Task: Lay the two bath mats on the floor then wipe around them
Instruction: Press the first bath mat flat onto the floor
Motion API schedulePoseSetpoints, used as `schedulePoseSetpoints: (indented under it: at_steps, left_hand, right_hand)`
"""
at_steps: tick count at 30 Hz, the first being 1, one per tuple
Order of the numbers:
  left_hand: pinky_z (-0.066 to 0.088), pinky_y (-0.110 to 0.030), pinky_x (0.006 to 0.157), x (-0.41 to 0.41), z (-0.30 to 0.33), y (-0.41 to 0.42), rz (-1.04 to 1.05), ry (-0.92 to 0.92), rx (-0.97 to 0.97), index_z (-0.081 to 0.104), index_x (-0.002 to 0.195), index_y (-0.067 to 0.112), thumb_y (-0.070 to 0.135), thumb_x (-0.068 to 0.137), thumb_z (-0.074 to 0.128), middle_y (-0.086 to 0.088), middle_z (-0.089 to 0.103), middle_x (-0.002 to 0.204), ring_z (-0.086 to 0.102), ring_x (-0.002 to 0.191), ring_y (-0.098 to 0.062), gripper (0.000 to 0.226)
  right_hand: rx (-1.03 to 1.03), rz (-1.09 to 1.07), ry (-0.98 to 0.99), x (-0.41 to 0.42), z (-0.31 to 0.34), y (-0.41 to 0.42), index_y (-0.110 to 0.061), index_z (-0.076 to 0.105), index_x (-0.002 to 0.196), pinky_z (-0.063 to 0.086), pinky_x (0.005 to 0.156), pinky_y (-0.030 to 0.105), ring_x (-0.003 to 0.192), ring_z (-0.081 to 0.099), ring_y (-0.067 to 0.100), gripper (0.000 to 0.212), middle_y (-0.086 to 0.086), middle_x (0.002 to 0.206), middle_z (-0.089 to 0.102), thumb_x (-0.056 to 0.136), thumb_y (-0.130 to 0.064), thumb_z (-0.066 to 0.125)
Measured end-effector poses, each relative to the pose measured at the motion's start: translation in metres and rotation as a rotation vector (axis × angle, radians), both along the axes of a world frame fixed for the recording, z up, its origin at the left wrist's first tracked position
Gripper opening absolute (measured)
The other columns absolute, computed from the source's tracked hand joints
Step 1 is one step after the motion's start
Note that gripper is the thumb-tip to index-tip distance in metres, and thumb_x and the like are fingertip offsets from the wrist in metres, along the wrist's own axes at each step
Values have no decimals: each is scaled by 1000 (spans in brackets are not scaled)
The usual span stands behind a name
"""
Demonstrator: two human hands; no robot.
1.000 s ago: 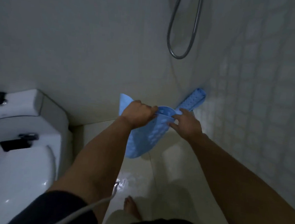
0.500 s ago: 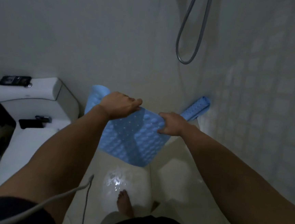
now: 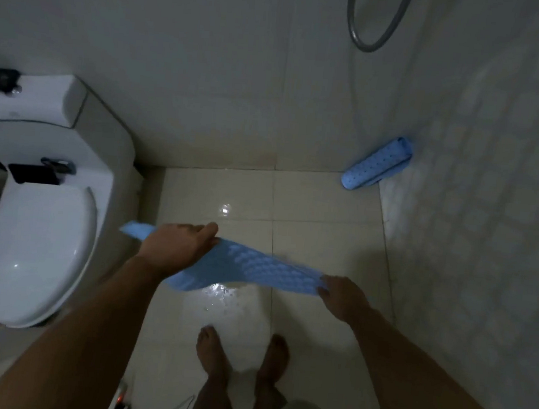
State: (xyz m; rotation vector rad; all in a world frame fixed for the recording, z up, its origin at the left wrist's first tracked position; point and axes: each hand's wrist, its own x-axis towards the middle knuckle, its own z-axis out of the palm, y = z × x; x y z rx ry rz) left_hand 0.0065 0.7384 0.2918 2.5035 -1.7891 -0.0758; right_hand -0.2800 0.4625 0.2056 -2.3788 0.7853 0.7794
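From the head view, the left hand (image 3: 176, 250) gripped one end of the mat (image 3: 256, 270) and the right hand (image 3: 340, 295) pinched the other; it hung stretched above the wet floor (image 3: 320, 208); the rolled mat (image 3: 377, 163) leaned in the corner; the toilet (image 3: 36, 249) stood left.

Pretty dim in here, everything has a grey-blue cast and the corners go darkest. The wet floor tiles (image 3: 320, 205) catch the only real sparkle: one small glint near the back wall and a bigger patch of glare just in front of the bare feet (image 3: 241, 361). The blue mat (image 3: 256, 268) is smeared with motion blur, bumps barely readable. The toilet lid (image 3: 33, 249) has a soft sheen. Wide-angle bend curves the walls, and the right wall tiles look mushy.
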Motion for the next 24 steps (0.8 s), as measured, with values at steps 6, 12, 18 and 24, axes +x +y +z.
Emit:
schedulePoseSetpoints:
  at_steps: [6, 12, 18, 24]
  left_hand:
    - [35, -27, 48, 23, -118, 16, 143, 182, 184, 45, 99, 26, 54, 101, 35, 2, 69, 71, 66, 54, -26, 30]
    - [55, -42, 79, 108, -232, -31, 298, 228, 419, 51, 116, 23, 52, 106, 38, -9, 71, 101, 68, 93, -34, 34]
    - [11, -60, 125, 125, -314, -87, 633, 178, 380, 27, 159, 27, 51, 100, 54, -7, 25, 169, 4, 159, -38, 69]
    - [5, -60, 126, 36, -346, -64, 562, 360, 551, 17, 162, 26, 56, 102, 47, -7, 14, 171, -8, 159, -38, 73]
  right_hand:
    - [-42, 104, 50, 15, -75, -8, -24, 65, 116, 47, 91, 33, 116, 63, 20, 39, -2, 118, 70, 102, -50, 40]
    - [-102, 159, 55, 127, -168, -67, -23, 63, 125, 45, 100, 36, 126, 57, 29, 43, 7, 131, 64, 99, -51, 42]
    - [-224, 32, -52, 226, -236, -66, -25, 25, 157, 43, 107, 47, 129, 49, 36, 63, 14, 141, 50, 101, -43, 48]
    - [-73, 30, 132, 188, -261, 19, -27, 16, 159, 39, 111, 51, 139, 40, 36, 72, 13, 155, 37, 99, -54, 46]
